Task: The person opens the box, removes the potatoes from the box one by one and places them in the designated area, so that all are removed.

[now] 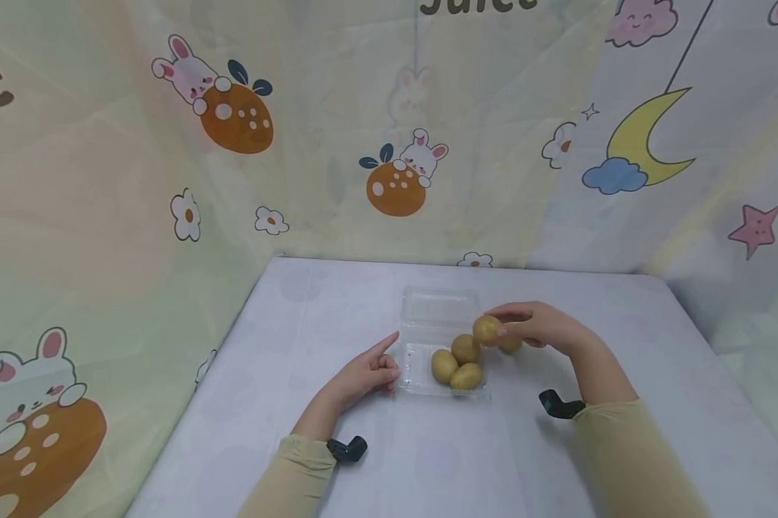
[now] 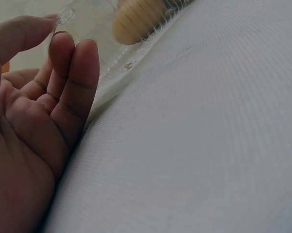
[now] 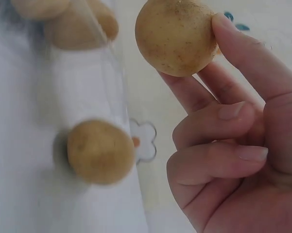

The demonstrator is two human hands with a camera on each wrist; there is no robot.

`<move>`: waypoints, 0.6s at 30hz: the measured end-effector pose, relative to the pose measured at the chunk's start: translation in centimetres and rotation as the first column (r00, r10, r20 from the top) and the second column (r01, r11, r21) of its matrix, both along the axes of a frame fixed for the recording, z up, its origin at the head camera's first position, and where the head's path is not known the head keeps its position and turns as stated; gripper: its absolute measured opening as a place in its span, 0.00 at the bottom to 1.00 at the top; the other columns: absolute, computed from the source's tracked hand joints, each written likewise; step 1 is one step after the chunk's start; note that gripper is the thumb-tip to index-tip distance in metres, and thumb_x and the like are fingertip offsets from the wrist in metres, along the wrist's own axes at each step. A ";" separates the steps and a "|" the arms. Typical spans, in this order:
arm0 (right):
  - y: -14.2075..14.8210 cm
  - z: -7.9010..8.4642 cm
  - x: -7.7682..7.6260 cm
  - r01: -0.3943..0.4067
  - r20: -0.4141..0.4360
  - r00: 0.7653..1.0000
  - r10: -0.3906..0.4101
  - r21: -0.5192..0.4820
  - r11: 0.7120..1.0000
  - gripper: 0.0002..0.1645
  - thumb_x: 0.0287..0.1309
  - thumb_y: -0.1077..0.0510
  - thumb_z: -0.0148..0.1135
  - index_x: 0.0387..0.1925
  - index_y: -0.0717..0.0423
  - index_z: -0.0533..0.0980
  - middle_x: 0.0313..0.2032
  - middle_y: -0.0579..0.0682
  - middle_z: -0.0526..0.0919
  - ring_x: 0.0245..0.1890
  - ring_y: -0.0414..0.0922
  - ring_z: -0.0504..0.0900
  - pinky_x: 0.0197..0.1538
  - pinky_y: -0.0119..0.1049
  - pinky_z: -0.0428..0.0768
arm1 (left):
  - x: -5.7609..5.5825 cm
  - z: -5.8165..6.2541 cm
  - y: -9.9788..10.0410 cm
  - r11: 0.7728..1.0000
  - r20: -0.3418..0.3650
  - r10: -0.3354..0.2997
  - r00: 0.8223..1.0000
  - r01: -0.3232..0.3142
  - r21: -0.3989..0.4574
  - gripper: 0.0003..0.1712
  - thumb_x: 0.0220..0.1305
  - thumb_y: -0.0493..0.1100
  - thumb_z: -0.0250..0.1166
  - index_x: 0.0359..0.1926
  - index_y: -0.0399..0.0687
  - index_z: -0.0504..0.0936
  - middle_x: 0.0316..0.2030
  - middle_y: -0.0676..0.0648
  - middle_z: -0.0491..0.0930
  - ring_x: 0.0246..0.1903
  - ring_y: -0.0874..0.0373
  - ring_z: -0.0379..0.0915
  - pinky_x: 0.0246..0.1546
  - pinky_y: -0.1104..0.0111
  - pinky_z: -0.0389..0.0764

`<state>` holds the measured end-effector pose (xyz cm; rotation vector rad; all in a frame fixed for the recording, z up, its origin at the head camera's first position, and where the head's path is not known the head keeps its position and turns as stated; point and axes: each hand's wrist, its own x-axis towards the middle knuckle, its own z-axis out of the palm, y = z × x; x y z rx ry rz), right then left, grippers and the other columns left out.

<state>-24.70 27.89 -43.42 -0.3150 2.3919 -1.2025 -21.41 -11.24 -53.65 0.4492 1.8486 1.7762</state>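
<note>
My right hand (image 1: 547,327) pinches a small round potato (image 3: 177,36) between thumb and fingertips, raised near the right side of a clear plastic box (image 1: 417,370). The other fingers of that hand curl toward the palm. Just beyond the held potato, a loose potato (image 3: 101,152) lies on the table outside the box. Inside the box's near half sit three potatoes (image 1: 466,376), grouped toward the right. At the box's left wall, my left hand (image 1: 363,375) holds the thin rim between thumb and fingers, its index finger stretched forward along the side.
The box's lid (image 1: 439,307) lies folded back, away from me. A white cloth covers the table (image 1: 441,453). Behind it hangs a curtain (image 1: 324,144) printed with rabbits, flowers and a moon. Each wrist carries a small black camera (image 1: 348,450).
</note>
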 end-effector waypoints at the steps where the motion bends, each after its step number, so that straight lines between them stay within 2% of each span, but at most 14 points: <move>1: 0.5 -0.1 0.1 0.010 -0.002 1.000 -0.010 0.010 1.000 0.29 0.56 0.39 0.69 0.59 0.35 0.77 0.50 0.50 0.81 0.15 0.41 0.59 0.21 0.33 0.64 | 0.0 0.0 0.0 1.000 0.000 0.001 1.000 -0.001 0.000 0.48 0.64 0.42 0.67 0.78 0.62 0.50 0.33 0.50 0.78 0.30 0.58 0.76 0.39 0.66 0.80; 7: 3.6 -0.6 0.5 0.081 -0.017 0.997 -0.080 0.067 0.994 0.31 0.56 0.35 0.67 0.61 0.33 0.75 0.45 0.57 0.79 0.16 0.41 0.60 0.25 0.37 0.66 | 0.0 0.0 0.1 1.000 -0.009 0.009 1.000 -0.009 -0.010 0.49 0.64 0.43 0.67 0.78 0.63 0.50 0.34 0.49 0.78 0.30 0.58 0.76 0.39 0.66 0.81; 10: 5.0 -0.8 0.8 0.106 -0.024 0.994 -0.105 0.053 0.993 0.31 0.57 0.37 0.67 0.62 0.35 0.75 0.36 0.53 0.79 0.16 0.41 0.60 0.23 0.37 0.66 | 0.0 0.1 0.1 1.000 -0.006 0.009 1.000 -0.009 -0.013 0.49 0.64 0.43 0.67 0.78 0.62 0.50 0.34 0.49 0.78 0.30 0.58 0.76 0.39 0.66 0.81; 14: 6.4 -1.3 1.2 0.133 -0.013 0.991 -0.133 0.039 0.990 0.32 0.58 0.38 0.66 0.63 0.38 0.74 0.22 0.44 0.69 0.16 0.40 0.61 0.22 0.36 0.66 | 0.0 0.1 0.1 1.000 0.000 0.009 1.000 -0.009 -0.013 0.48 0.65 0.41 0.66 0.78 0.62 0.50 0.33 0.50 0.78 0.30 0.58 0.76 0.39 0.66 0.81; 15: 6.6 -1.3 1.3 0.137 -0.010 0.991 -0.136 0.035 0.990 0.33 0.58 0.38 0.66 0.64 0.40 0.74 0.20 0.45 0.66 0.16 0.40 0.61 0.22 0.36 0.65 | 0.0 0.1 0.1 1.000 0.000 0.010 1.000 -0.010 -0.012 0.48 0.65 0.41 0.66 0.78 0.62 0.50 0.33 0.50 0.78 0.30 0.58 0.76 0.39 0.66 0.81; 18: 7.1 -1.4 1.7 0.151 0.008 0.988 -0.151 0.020 0.988 0.35 0.59 0.39 0.66 0.65 0.44 0.72 0.19 0.44 0.63 0.17 0.40 0.61 0.22 0.36 0.65 | 0.0 0.0 0.1 1.000 -0.003 0.010 1.000 -0.010 -0.007 0.48 0.65 0.41 0.66 0.78 0.62 0.50 0.33 0.50 0.78 0.30 0.58 0.76 0.39 0.66 0.81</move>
